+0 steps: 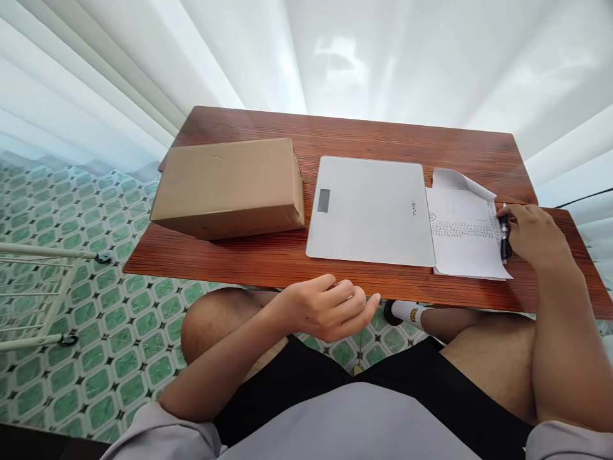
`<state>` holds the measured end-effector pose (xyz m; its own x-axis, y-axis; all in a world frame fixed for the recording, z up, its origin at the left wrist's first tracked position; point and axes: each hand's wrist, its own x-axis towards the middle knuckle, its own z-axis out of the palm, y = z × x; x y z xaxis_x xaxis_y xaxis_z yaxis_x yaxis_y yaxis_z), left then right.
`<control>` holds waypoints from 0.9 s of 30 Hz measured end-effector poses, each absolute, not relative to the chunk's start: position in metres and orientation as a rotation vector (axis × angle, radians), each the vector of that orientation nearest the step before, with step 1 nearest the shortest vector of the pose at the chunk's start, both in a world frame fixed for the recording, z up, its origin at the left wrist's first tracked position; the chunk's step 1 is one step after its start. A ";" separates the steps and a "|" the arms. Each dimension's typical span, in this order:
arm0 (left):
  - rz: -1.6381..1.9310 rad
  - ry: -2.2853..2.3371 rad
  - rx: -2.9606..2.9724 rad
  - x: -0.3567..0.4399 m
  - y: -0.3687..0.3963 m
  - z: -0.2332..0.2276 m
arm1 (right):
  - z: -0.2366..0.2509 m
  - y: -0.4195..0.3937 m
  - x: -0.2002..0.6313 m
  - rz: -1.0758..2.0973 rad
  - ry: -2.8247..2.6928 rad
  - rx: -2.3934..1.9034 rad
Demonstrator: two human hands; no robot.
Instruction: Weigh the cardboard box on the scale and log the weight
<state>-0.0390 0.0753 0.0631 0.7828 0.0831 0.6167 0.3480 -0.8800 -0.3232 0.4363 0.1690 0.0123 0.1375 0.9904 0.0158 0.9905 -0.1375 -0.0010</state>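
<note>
**Pen gripped at the paper's edge**

While the right hand (529,235) clasped a black pen (504,237) on the printed sheet (462,239) beside the white scale (368,211), the left hand (330,308) hung loosely curled, empty, below the table (268,255). Unpinned, that sheet could have slid under the pen.

Single head-worn view, looking steeply down, close over table (287,255), lap

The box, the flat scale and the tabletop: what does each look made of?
The box looks like plain brown corrugated cardboard, matte, with a creased top. The scale has a smooth white top, glass or plastic, with a small grey display window. The tabletop shows reddish-brown wood grain with a slight sheen, possibly laminate rather than solid wood.
</note>
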 end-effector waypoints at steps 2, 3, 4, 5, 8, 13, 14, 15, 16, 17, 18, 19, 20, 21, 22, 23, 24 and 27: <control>-0.847 -0.367 -2.515 -0.046 0.078 0.068 | 0.008 0.171 0.441 -0.032 -2.054 -2.368; -0.849 -0.389 -2.495 -0.050 0.079 0.071 | 0.007 0.172 0.443 -0.036 -2.053 -2.375; -0.858 -0.409 -2.473 -0.054 0.081 0.073 | 0.006 0.173 0.445 -0.040 -2.052 -2.383; -0.869 -0.427 -2.452 -0.058 0.082 0.075 | 0.005 0.174 0.447 -0.044 -2.052 -2.392; -0.899 -0.470 -2.397 -0.073 0.086 0.082 | 0.002 0.178 0.455 -0.051 -2.059 -2.416; -0.954 -0.630 -2.252 -0.106 0.094 0.091 | -0.002 0.181 0.462 -0.180 -2.128 -2.480; -0.976 -0.673 -2.201 -0.113 0.096 0.091 | -0.001 0.180 0.460 -0.281 -2.103 -2.479; -1.003 -0.708 -2.146 -0.120 0.098 0.091 | 0.001 0.180 0.455 -0.408 -2.045 -2.467; -1.041 -0.738 -2.089 -0.127 0.101 0.091 | 0.005 0.179 0.448 -0.533 -1.968 -2.429; -1.090 -0.768 -2.033 -0.133 0.103 0.091 | 0.009 0.178 0.438 -0.626 -1.896 -2.358; -1.139 -0.803 -1.985 -0.139 0.105 0.090 | 0.016 0.177 0.426 -0.682 -1.808 -2.291; -1.193 -0.841 -1.941 -0.145 0.106 0.090 | 0.023 0.175 0.411 -0.690 -1.753 -2.210; -1.250 -0.883 -1.897 -0.150 0.108 0.089 | 0.031 0.173 0.395 -0.667 -1.751 -2.104; -1.309 -0.932 -1.852 -0.154 0.108 0.087 | 0.041 0.171 0.378 -0.619 -1.768 -1.995; -1.369 -0.984 -1.806 -0.159 0.109 0.086 | 0.050 0.168 0.360 -0.565 -1.760 -1.912; -1.425 -1.030 -1.758 -0.163 0.109 0.084 | 0.059 0.165 0.342 -0.474 -1.762 -1.869; -1.471 -1.090 -1.717 -0.166 0.109 0.083 | 0.068 0.163 0.324 -0.419 -1.738 -1.817; -1.624 -1.305 -1.648 -0.177 0.110 0.078 | 0.086 0.159 0.274 -0.195 -1.773 -1.666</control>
<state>-0.1768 0.1099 0.0783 -0.1593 0.2890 0.9440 0.8595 -0.4298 0.2766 0.2739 0.1593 0.0859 0.0579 0.8231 0.5649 0.9262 0.1668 -0.3381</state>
